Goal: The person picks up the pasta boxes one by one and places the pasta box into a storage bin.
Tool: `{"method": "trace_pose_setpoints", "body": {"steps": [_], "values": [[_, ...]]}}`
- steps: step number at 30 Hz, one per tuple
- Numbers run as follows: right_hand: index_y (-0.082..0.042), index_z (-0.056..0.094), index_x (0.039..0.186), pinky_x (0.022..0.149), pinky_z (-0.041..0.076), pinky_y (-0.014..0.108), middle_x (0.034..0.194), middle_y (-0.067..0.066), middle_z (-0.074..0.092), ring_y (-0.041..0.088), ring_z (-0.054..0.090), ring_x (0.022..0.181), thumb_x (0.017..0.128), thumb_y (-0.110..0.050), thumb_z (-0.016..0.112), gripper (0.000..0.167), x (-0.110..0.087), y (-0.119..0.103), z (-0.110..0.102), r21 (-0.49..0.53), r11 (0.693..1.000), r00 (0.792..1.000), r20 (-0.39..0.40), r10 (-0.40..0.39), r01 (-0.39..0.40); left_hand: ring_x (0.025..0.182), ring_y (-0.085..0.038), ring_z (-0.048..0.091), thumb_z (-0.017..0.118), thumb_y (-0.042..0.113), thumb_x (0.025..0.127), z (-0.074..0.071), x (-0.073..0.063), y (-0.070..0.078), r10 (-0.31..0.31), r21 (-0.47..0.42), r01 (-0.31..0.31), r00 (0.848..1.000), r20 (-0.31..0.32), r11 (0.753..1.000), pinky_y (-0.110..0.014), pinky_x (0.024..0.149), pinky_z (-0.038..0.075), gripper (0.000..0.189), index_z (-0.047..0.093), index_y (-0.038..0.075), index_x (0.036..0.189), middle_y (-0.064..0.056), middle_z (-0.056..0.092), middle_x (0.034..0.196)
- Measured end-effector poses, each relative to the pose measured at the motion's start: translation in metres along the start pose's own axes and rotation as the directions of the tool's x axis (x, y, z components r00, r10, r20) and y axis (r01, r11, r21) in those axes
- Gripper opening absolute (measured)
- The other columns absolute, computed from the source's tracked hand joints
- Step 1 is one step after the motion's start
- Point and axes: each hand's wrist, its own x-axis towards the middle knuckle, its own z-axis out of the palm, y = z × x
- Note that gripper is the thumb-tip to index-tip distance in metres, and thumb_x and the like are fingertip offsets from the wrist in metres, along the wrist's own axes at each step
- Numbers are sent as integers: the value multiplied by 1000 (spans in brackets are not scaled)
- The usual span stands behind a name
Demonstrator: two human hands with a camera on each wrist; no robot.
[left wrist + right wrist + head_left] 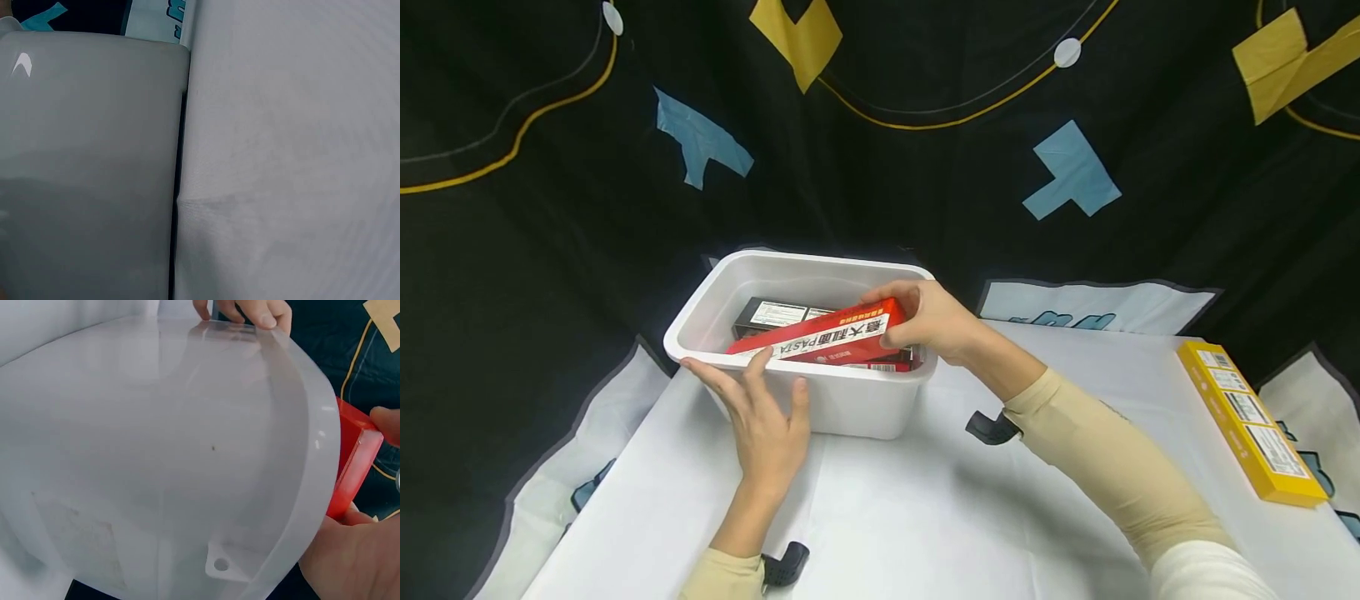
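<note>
In the head view, a red pasta box [831, 333] with a white lettered band slants inside a white plastic bin [842, 392], its right end raised. My right hand [928, 321] grips that raised end at the bin's right rim, thumb on the near side. The box's red end [356, 462] shows beyond the rim in the right wrist view. My left hand [767, 425] rests spread against the bin's front left, fingertips at the rim. A black box [775, 315] lies deeper in the bin, and another red box [883, 366] shows partly under the pasta box.
A yellow box [1251, 425] lies on the white-covered table [940, 517] near its right edge. Behind the bin hangs a black cloth [917, 192] with blue and yellow tape pieces. The bin's smooth wall [94, 125] fills the left wrist view's left side.
</note>
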Motion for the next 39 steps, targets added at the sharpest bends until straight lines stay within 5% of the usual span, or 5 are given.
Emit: {"method": "trace_pose_setpoints", "body": {"steps": [7,15,23,30,39], "values": [[-11,58,130,79,55,39,123,5,58,27,50,114,73,-3,76,60,0,2,-3,-209,978,998,53,22,-11,142,-45,-18,53,51,94,1,0,0,-8,12,8,1000,7,1000,-53,115,3,58,43,11,134,-34,-17,153],[-16,55,138,78,55,32,129,-4,55,19,49,112,70,-14,84,74,-6,2,-2,-495,869,999,34,9,9,142,-46,-18,51,53,94,1,-1,0,-5,17,5,1000,-5,1000,-53,115,3,58,44,11,133,-37,-16,152],[-16,52,140,105,39,38,139,-6,52,17,47,129,76,-11,77,69,-15,4,-14,-419,902,992,-29,-124,101,143,-43,-19,52,53,94,2,-1,0,-6,14,6,1000,-4,1000,-53,115,0,58,45,9,131,-38,-17,151],[-20,46,144,103,39,33,145,-7,46,11,41,135,73,-9,83,81,-33,12,-31,-266,956,969,-175,-172,122,143,-44,-18,52,51,94,4,-1,1,0,21,0,1000,-8,1000,-54,114,-1,56,46,9,130,-39,-16,151],[-20,44,145,103,40,35,147,-9,42,13,42,133,73,-6,84,83,-62,19,-55,-239,954,913,-321,-253,180,143,-44,-17,53,49,94,4,-1,0,7,18,-7,1000,-21,1000,-54,115,0,55,46,8,129,-39,-15,151]]}}
